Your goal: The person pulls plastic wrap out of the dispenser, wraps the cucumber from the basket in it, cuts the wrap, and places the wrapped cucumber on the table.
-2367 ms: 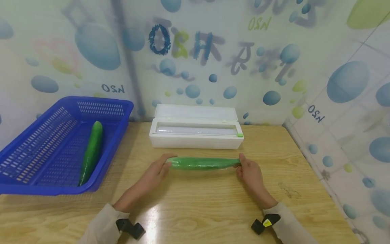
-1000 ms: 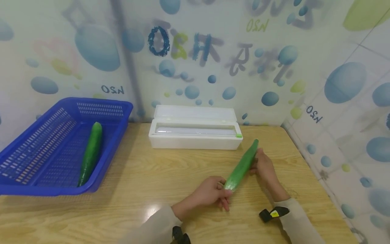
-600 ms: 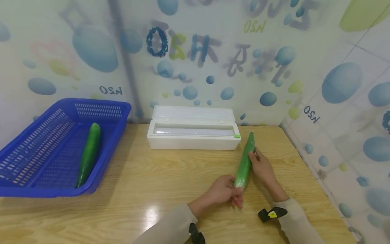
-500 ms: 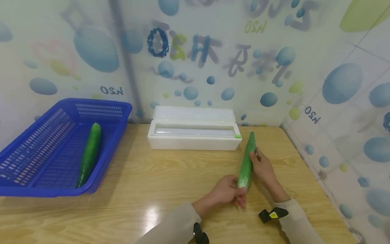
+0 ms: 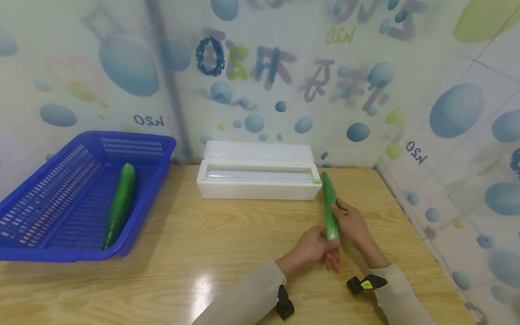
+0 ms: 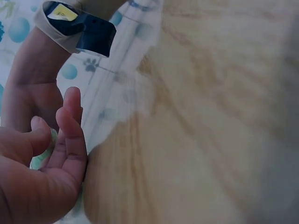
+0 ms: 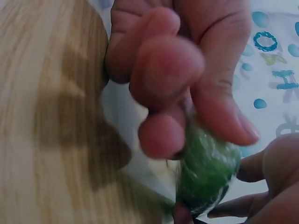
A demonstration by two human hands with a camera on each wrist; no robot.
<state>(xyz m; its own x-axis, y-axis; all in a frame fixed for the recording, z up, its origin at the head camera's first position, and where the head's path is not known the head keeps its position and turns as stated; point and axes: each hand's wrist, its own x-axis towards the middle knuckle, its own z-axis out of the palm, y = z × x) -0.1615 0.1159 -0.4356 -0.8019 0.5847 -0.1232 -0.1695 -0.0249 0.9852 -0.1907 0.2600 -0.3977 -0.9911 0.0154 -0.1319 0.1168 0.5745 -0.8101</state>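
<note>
A green cucumber (image 5: 330, 212) under shiny clear cling film points away from me, to the right of the white box. My left hand (image 5: 310, 246) pinches its near end between thumb and fingers. Farther along, my right hand (image 5: 352, 224) holds it from the right side, thumb on top. In the right wrist view the wrinkled film shows on the cucumber end (image 7: 208, 170), below the fingers of my left hand (image 7: 163, 70). The left wrist view shows only a sliver of the cucumber (image 6: 37, 161) behind my left thumb.
A white box (image 5: 260, 190) with its lid raised stands against the wall, a film roll (image 5: 260, 175) inside. At left, a blue plastic basket (image 5: 53, 256) holds another cucumber (image 5: 122, 203). The wooden table (image 5: 227, 225) meets a wall at its right.
Both hands have carried the cucumber from in front of the box to its right and turned it lengthwise. The right hand has shifted from the tip to its side; lately its far end swung left.
</note>
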